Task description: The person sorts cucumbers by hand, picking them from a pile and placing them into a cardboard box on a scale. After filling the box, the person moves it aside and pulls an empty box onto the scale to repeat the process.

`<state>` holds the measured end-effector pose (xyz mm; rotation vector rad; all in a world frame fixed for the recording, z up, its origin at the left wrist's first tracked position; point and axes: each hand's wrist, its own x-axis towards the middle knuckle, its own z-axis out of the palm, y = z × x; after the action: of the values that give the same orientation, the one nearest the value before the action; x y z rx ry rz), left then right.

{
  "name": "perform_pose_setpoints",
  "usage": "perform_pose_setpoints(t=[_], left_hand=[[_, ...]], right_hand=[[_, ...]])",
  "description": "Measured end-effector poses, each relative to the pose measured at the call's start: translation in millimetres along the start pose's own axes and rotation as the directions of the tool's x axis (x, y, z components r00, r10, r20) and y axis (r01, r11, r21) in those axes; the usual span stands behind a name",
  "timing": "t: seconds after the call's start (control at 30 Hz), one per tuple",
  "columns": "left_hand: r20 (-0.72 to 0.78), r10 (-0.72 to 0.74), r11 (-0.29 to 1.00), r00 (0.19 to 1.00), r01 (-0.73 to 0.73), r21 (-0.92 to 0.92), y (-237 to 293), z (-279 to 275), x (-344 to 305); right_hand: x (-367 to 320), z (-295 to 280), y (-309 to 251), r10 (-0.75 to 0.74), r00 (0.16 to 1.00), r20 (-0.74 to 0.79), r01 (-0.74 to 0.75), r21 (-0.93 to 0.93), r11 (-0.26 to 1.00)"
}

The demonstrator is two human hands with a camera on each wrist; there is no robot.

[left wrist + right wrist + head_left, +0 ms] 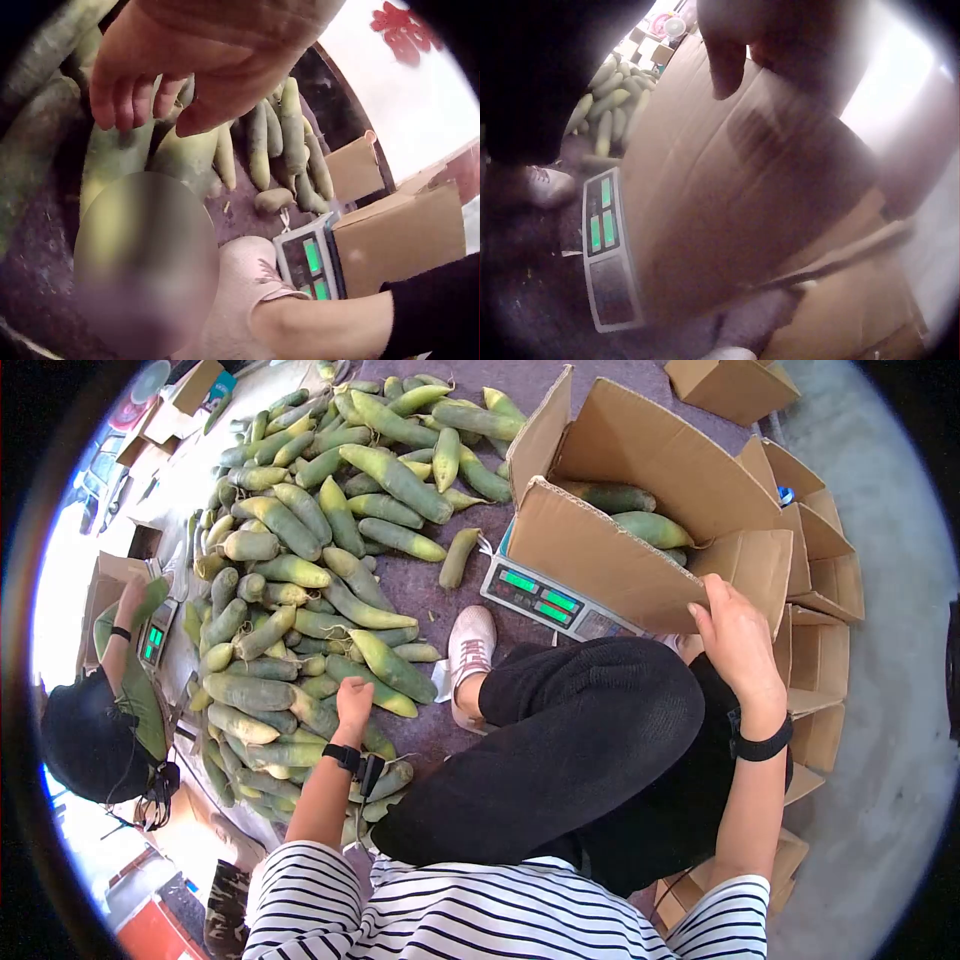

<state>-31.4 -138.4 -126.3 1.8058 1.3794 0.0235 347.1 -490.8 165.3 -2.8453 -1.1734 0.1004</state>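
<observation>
An open cardboard box with several green radishes inside stands on a scale with lit green displays. My right hand grips the top edge of the box's near flap, thumb on the near side; the right wrist view shows that thumb against the cardboard. Over the near right part of the radish pile, my left hand hangs with fingers bent downward, just above a green radish in the left wrist view. Whether its fingertips touch that radish I cannot tell.
Several empty boxes line the right side, with another box at the back. One radish lies apart beside the scale. At the left, another person in a dark cap works near a second scale.
</observation>
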Motion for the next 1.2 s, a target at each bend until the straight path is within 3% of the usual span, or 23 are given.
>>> perform_pose_setpoints(t=[0.03, 0.13, 0.27, 0.33, 0.37, 0.47, 0.53, 0.6, 0.63, 0.67, 0.73, 0.8, 0.87, 0.93, 1.03, 1.13, 1.2], left_hand=[[-0.077, 0.022, 0.998, 0.997, -0.018, 0.060, 1.8, -2.2, -3.5], [-0.070, 0.106, 0.973, 0.992, -0.089, 0.212, 17.4, 4.0, 2.3], [-0.031, 0.095, 0.957, 0.995, -0.083, 0.278, 42.9, 25.1, 31.4], [-0.119, -0.135, 0.945, 0.984, 0.164, 0.282, 48.3, 38.9, 50.7], [-0.162, -0.169, 0.931, 0.972, 0.212, 0.298, 48.3, 43.1, 52.4], [-0.114, -0.021, 0.938, 0.993, 0.059, 0.341, 27.2, 45.7, 63.8], [0.014, 0.113, 0.967, 0.993, -0.114, 0.226, 19.4, 39.6, 62.1], [-0.065, 0.183, 0.981, 0.981, -0.178, 0.078, 28.4, 38.8, 34.3], [0.011, 0.242, 0.969, 0.970, -0.243, 0.044, 50.1, 31.4, 10.5], [0.083, 0.300, 0.953, 0.950, -0.302, 0.006, 71.6, 24.8, -13.3], [0.043, 0.570, 0.805, 0.820, -0.568, 0.169, 84.3, 25.2, -35.9], [0.061, 0.602, 0.764, 0.796, -0.597, 0.246, 114.7, 15.8, -55.1], [-0.039, 0.672, 0.740, 0.739, -0.672, 0.012, 161.5, -3.2, -69.9], [-0.129, 0.623, 0.739, 0.772, -0.634, -0.229, 216.2, -29.9, -81.9], [-0.334, 0.733, 0.511, 0.593, -0.804, -0.304, 302.9, -64.0, -107.8], [-0.473, 0.775, 0.274, 0.418, -0.898, -0.345, 379.4, -60.7, -128.2], [-0.375, 0.873, 0.257, 0.310, -0.948, -0.186, 429.4, -46.6, -138.5]], right_hand=[[0.0, 0.4, 0.1, -0.001, 1.000, -0.006, 0.001, -0.003, 1.000], [1.0, 0.4, -0.1, 0.000, 1.000, -0.010, 0.000, -0.003, 1.000], [2.3, -1.3, -1.1, 0.008, 1.000, -0.011, -0.008, 0.002, 1.000], [3.0, 0.5, 0.1, 0.009, 1.000, -0.019, -0.009, -0.005, 1.000], [2.6, 1.9, 1.5, 0.012, 1.000, -0.027, -0.012, -0.009, 1.000], [0.9, 6.9, 8.3, -0.035, 0.996, -0.085, 0.036, 0.011, 0.999], [0.1, 3.8, 7.9, -0.035, 0.997, -0.067, 0.037, 0.025, 0.999], [-0.5, 4.8, 9.3, -0.009, 0.997, -0.076, 0.010, 0.011, 1.000], [-0.9, 8.3, 10.9, -0.021, 0.996, -0.086, 0.023, 0.026, 0.999], [-1.3, 9.5, 10.9, -0.036, 0.995, -0.098, 0.040, 0.040, 0.998], [-2.1, 8.5, 10.4, -0.006, 0.994, -0.105, 0.010, 0.043, 0.999], [-1.9, 13.9, 13.9, -0.020, 0.997, -0.071, 0.024, 0.057, 0.998], [-4.3, 14.0, 13.3, -0.019, 0.995, -0.097, 0.024, 0.052, 0.998], [-3.7, 12.1, 12.7, -0.014, 0.997, -0.070, 0.017, 0.035, 0.999], [-4.3, 13.3, 12.6, -0.015, 0.996, -0.093, 0.017, 0.027, 0.999], [-5.5, 13.3, 12.6, -0.008, 0.994, -0.105, 0.012, 0.035, 0.999], [-5.3, 14.0, 13.8, -0.022, 0.994, -0.110, 0.025, 0.026, 0.999]])
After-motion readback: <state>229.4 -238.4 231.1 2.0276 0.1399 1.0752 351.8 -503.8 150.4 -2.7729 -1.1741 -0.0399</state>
